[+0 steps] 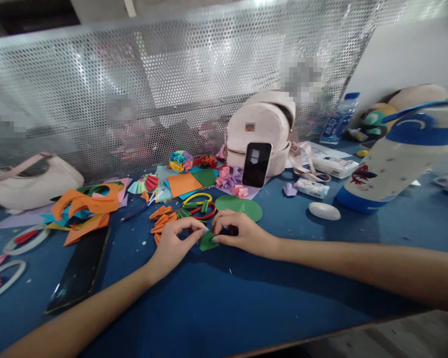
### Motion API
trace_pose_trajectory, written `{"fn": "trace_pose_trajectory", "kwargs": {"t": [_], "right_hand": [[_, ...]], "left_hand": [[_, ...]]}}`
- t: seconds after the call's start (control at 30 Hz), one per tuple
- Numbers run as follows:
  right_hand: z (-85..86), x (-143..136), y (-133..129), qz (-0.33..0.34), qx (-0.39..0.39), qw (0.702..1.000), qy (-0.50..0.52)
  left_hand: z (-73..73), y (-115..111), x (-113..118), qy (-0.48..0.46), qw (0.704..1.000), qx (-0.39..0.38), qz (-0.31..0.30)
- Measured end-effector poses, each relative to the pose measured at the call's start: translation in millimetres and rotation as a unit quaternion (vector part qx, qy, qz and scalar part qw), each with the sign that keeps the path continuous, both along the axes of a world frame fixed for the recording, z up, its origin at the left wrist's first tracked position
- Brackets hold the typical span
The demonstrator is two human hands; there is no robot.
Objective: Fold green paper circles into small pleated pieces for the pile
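Note:
Between my two hands is a small piece of green paper (208,242), held just above the blue table. My left hand (175,243) pinches its upper left edge between thumb and forefinger. On the other side, my right hand (242,232) grips it with thumb and curled fingers. Just behind my hands lie a flat green paper oval (242,206) and scissors with yellow and red handles (205,211). Several folded orange paper pieces (163,219) sit beyond my left hand, with small folded green pieces (183,214) beside them.
A dark phone (80,271) and orange paper scraps (85,206) lie at left. Another phone (257,164) leans on a white backpack (259,124). A large water bottle (395,159) and a white oval case (324,211) stand at right. A perforated metal screen (179,89) closes the back.

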State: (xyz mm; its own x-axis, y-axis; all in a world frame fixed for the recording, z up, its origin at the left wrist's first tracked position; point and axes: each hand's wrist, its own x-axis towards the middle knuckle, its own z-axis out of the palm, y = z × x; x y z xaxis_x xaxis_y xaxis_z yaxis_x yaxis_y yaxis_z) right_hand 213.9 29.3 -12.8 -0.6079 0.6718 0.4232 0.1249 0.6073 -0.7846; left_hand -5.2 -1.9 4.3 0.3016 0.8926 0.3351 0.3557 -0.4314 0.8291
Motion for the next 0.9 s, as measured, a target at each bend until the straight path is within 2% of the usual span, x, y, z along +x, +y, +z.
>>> {"fn": "trace_pose_trajectory", "kwargs": {"t": [0.43,0.77,0.9], "right_hand": [[8.0,2.4,-4.9,-0.052,0.018,0.998,0.024],[5.2,1.6,-2.1,-0.061,-0.012,0.998,0.025],[4.5,1.7,-2.1,-0.063,-0.026,0.998,0.016]], "left_hand": [[-7.0,5.6,-2.7,-0.006,1.0,-0.012,0.0],[-6.1,4.8,-0.5,0.007,0.999,-0.017,0.026],[-6.4,3.9,-0.2,0.016,1.0,-0.007,0.016]]}}
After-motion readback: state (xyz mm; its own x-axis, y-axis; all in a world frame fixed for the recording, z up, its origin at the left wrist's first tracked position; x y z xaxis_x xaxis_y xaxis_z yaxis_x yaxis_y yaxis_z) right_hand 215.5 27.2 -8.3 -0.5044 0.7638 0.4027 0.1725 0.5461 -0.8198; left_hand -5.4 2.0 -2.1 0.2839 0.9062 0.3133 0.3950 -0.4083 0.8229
